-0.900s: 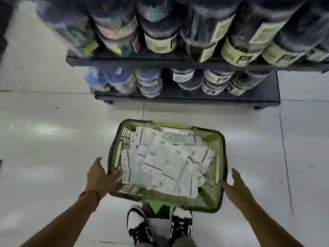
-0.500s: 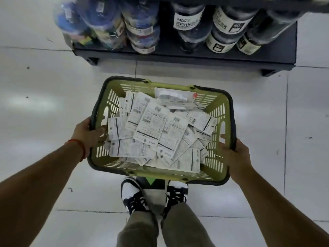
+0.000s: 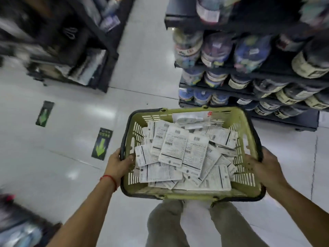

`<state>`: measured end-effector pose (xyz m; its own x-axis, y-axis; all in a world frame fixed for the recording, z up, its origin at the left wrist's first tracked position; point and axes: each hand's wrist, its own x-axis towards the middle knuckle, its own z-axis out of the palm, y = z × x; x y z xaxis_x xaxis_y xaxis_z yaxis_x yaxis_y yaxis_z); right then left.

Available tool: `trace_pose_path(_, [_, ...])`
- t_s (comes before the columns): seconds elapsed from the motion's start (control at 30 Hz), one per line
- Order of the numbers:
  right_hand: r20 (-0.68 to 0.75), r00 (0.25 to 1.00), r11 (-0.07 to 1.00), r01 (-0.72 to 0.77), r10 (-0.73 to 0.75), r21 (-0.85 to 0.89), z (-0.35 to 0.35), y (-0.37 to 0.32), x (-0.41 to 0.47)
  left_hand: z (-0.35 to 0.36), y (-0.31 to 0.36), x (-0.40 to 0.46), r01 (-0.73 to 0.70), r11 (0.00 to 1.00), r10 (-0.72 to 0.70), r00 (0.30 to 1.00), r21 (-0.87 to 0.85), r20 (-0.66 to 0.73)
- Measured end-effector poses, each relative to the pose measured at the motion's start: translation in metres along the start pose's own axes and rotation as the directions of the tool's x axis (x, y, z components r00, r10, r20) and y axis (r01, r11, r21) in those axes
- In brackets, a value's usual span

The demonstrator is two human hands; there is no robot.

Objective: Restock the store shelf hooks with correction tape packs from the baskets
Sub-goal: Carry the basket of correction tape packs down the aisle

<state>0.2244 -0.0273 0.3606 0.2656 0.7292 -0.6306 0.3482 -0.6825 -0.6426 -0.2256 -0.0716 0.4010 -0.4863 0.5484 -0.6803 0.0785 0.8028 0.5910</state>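
Note:
A green plastic basket [image 3: 247, 125] with dark handles is held up in front of me, above my legs. It is piled with several white correction tape packs [image 3: 179, 154], most lying back side up with barcodes showing. My left hand [image 3: 118, 164] grips the basket's left rim, fingers curled over the edge. Gripping the right rim in the same way is my right hand [image 3: 263, 168]. No shelf hooks are visible.
A dark shelf unit [image 3: 249, 81] with rows of round tubs stands close at the upper right. Another dark shelf unit [image 3: 74, 50] is at the upper left, blurred. A tiled aisle runs between them, with green arrow stickers [image 3: 101, 143] on the floor. Blurred goods sit at the bottom left.
Both hands reached the basket on the floor, gripped its sides and lifted it. My view has turned left, so the tub shelf now sits to the right and an aisle shows ahead.

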Motion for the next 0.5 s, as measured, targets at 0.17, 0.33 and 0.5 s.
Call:
trace_pose_path(0.17, [0.055,0.991,0.99,0.123,-0.12,-0.064,0.064,-0.118,-0.038,-0.118,0.036,-0.013,-0.066,0.993,0.059,0.996,-0.102,-0.074])
trace_pose_path(0.33, [0.026,0.975,0.974,0.221,-0.22,-0.05,0.152,-0.224,-0.063,-0.234,0.087,0.052,-0.16,0.977,0.151,0.986,-0.143,-0.077])
trace_pose_path(0.5, [-0.078,0.958,0.961,0.276,-0.277,-0.021,0.222,-0.298,-0.057,-0.307,0.152,0.133,-0.209,0.968,0.202,0.977,-0.138,-0.066])
